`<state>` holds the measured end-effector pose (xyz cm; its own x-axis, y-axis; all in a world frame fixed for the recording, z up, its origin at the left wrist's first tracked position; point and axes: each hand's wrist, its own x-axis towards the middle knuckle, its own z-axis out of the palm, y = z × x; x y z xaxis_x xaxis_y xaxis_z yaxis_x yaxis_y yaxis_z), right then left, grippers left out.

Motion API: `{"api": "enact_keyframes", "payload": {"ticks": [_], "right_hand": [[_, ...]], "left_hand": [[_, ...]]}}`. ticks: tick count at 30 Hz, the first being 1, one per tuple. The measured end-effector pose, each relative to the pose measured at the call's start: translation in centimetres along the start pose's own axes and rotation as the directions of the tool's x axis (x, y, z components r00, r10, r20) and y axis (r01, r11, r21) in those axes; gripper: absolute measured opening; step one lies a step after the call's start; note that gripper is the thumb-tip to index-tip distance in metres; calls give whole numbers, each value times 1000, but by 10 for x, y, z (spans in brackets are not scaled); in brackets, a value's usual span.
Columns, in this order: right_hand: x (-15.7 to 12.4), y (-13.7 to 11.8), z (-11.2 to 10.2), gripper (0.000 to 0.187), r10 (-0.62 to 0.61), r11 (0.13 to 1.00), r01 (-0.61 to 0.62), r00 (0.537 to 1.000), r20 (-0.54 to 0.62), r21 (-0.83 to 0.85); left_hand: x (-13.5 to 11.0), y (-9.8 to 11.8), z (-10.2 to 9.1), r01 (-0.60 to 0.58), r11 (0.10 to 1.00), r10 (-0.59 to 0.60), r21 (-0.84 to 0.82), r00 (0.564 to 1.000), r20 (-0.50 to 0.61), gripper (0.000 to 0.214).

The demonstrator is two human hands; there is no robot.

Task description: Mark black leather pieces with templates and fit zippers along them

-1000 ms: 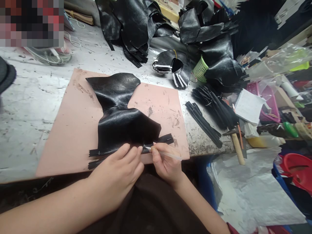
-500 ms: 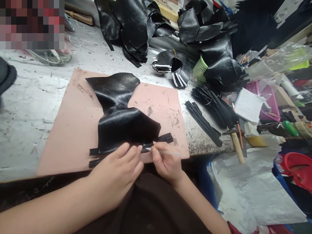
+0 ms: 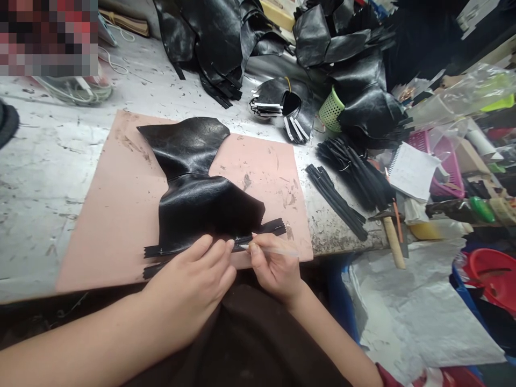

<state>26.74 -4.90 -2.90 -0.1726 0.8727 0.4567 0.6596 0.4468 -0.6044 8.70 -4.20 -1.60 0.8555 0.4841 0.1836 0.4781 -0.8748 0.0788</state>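
On a pink board [image 3: 108, 199] lies a black leather piece [image 3: 201, 207] with a narrow middle. A black zipper [image 3: 276, 226] runs along its near edge, its tape ends sticking out on both sides. My left hand [image 3: 197, 282] is closed at that edge, fingers bent and together on the zipper; its thumb is mostly hidden. My right hand [image 3: 276, 269] pinches a slim pen [image 3: 280, 251] with a clear barrel, its pale tip at the zipper beside my left fingertips.
Black zippers [image 3: 336, 201] and a hammer [image 3: 393, 242] lie to the right, near a spiral notepad [image 3: 413, 171]. Stacked leather pieces [image 3: 220, 40] and a green basket [image 3: 331, 110] stand at the back. The table's front edge runs just before me.
The whole view has shifted slightly, with the board and leather a little further left. Both hands keep nearly the same pose at the zipper.
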Motion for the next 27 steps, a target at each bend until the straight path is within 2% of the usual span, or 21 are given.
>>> {"api": "enact_keyframes", "payload": {"ticks": [3, 5, 7, 8, 10, 11, 12, 13, 14, 15, 16, 18, 19, 20, 21, 22, 23, 24, 25, 26, 27], "right_hand": [[-3, -4, 0, 11, 25, 998, -26, 1000, 19, 62], [-5, -5, -2, 11, 63, 983, -58, 998, -24, 173], [-5, 0, -8, 13, 133, 964, -72, 965, -225, 258], [-4, 6, -14, 16, 181, 964, -98, 923, -341, 249], [0, 26, -31, 20, 294, 955, -279, 838, -460, 102], [3, 38, -41, 22, 370, 905, -425, 818, -441, -30], [5, 50, -51, 21, 469, 803, -562, 800, -374, -198], [7, 61, -60, 18, 569, 682, -640, 768, -294, -352], [9, 69, -67, 16, 626, 591, -657, 740, -248, -468], [10, 74, -72, 15, 629, 551, -634, 743, -230, -543], [11, 74, -74, 17, 567, 572, -588, 787, -242, -571], [12, 61, -68, 19, 263, 736, -397, 914, -307, -549], [13, 50, -60, 18, 81, 820, -242, 946, -313, -519], [14, 36, -49, 18, -79, 875, -66, 958, -276, -480], [16, 21, -36, 20, -204, 899, 110, 962, -184, -424], [18, 6, -21, 21, -289, 902, 259, 957, -38, -347], [21, -7, -5, 20, -364, 883, 378, 926, 103, -279], [24, -19, 11, 16, -438, 851, 473, 879, 189, -229], [26, -28, 26, 14, -492, 822, 538, 836, 243, -186], [29, -34, 39, 13, -535, 805, 575, 810, 239, -147], [31, -38, 47, 12, -549, 815, 571, 815, 185, -101]], "left_hand": [[-1, 0, 1, -2, 1000, 2, -14, 1000, -13, 29], [0, -1, 1, 2, 999, -3, -34, 1000, -15, 30], [1, -3, 0, 18, 997, -16, -77, 1000, 21, 28], [1, -5, -2, 28, 993, -22, -116, 998, 56, 26], [1, -8, -6, 73, 972, -48, -223, 992, 117, 25], [0, -11, -8, 119, 951, -83, -286, 988, 133, 26], [-2, -13, -12, 178, 918, -135, -355, 980, 143, 28], [-5, -16, -15, 241, 871, -195, -428, 969, 150, 29], [-9, -20, -19, 302, 811, -262, -502, 953, 151, 29], [-13, -25, -22, 350, 738, -329, -578, 933, 145, 27], [-19, -31, -26, 378, 659, -392, -650, 910, 133, 23], [-31, -43, -31, 387, 543, -518, -745, 853, 66, 15], [-38, -49, -32, 393, 529, -573, -752, 819, 25, 12], [-44, -53, -33, 406, 547, -608, -732, 794, -14, 11], [-50, -56, -32, 420, 589, -616, -690, 787, -47, 11], [-55, -57, -31, 427, 646, -596, -633, 800, -70, 13], [-59, -56, -28, 423, 705, -561, -569, 823, -84, 17], [-63, -54, -25, 410, 757, -520, -509, 849, -89, 22], [-66, -51, -22, 393, 799, -481, -455, 872, -92, 28], [-68, -47, -19, 378, 834, -449, -403, 888, -97, 32], [-70, -44, -16, 368, 859, -426, -355, 899, -100, 35]]}}
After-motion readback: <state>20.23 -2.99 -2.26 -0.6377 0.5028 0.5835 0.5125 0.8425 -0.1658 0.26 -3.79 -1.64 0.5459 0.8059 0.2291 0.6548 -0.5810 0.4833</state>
